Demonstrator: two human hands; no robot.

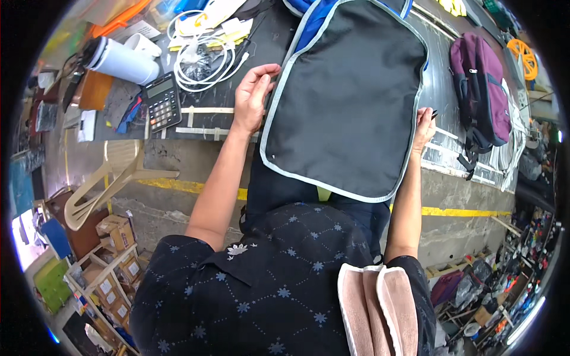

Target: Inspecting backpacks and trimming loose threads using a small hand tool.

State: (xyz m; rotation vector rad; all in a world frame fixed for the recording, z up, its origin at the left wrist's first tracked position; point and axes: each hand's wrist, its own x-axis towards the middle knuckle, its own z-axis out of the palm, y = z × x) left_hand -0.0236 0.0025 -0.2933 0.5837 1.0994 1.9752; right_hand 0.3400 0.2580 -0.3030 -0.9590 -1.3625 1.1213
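A black fabric bag panel [350, 101] with grey bound edges lies over the table's front edge and hangs toward my lap. Blue fabric [317, 24] shows behind its upper end. Beside the panel's left edge is my left hand [252, 98], palm turned toward it, fingers loosely bent and apart with nothing visible in them. At the opposite edge my right hand [423, 133] is closed around a small dark pointed tool [434, 113]. Only the tip of that tool shows, so its kind is unclear. The panel partly covers the right fingers.
Left on the table are a calculator [161, 102], a coiled white cable [228, 62], a pale tumbler [124, 61] and a white cup [142, 45]. A purple backpack [484, 89] lies at the right. A beige plastic chair [110, 178] and shelved boxes [113, 285] stand left.
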